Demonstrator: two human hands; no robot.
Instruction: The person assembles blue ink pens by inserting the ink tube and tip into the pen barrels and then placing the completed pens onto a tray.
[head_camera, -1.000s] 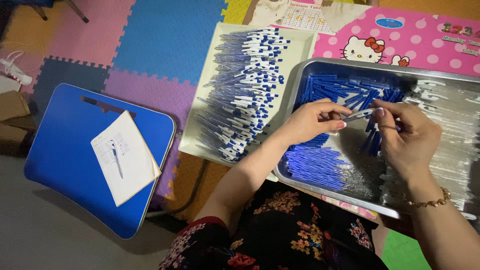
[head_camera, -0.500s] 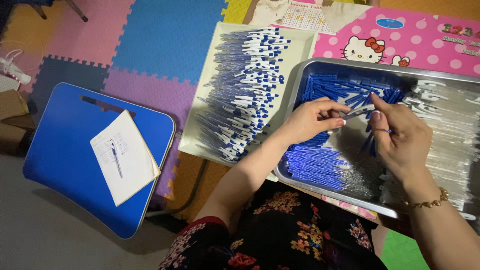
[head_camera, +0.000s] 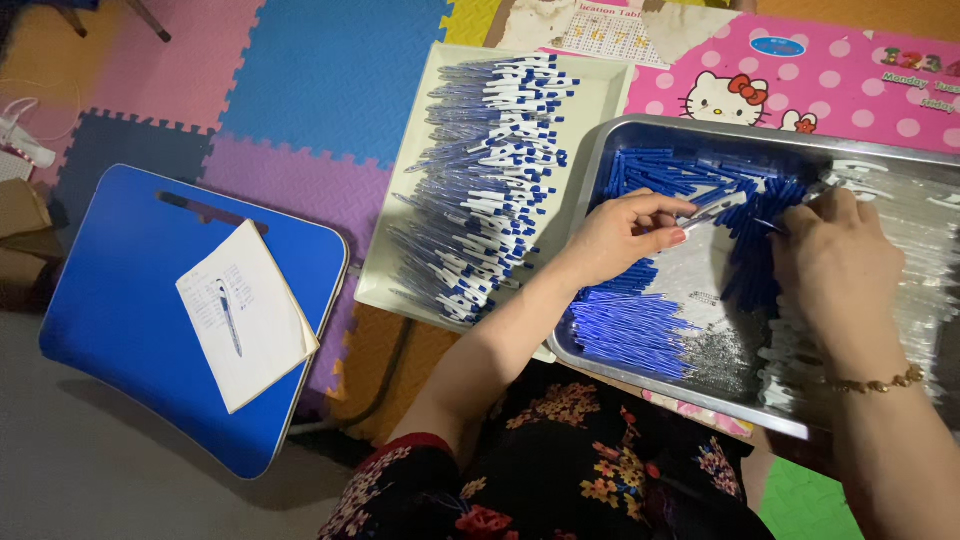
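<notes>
**Hands part over the pen tray**

Since half a second ago the right hand (head_camera: 835, 265) has drawn away to the right, off the piece it shared with the other hand, and now rests palm-down on the heap of dark blue pen parts (head_camera: 755, 255) in the middle of the shiny metal tray (head_camera: 700, 135).

From the head camera, the one view on offer: the left hand (head_camera: 620, 235) pinches a slim clear pen barrel (head_camera: 712, 212) between thumb and fingertips. That barrel's long axis runs left to right, tilting slightly up to the far side, its free end aimed at the right hand, which sits just beside it. The right hand's fingers are curled down into the blue parts; whether they grip anything I cannot tell. A bundle of bright blue refills (head_camera: 630, 330) lies at the tray's near left, under the left wrist, with clear barrels (head_camera: 925, 260) banked along the right.

Left of the tray, a cream plastic tray (head_camera: 395, 260) carries rows of finished blue-and-white pens (head_camera: 490, 180). Further left lies a blue lap desk (head_camera: 120, 260) with a white notepad (head_camera: 250, 320) and a pen (head_camera: 229, 315) on it.
</notes>
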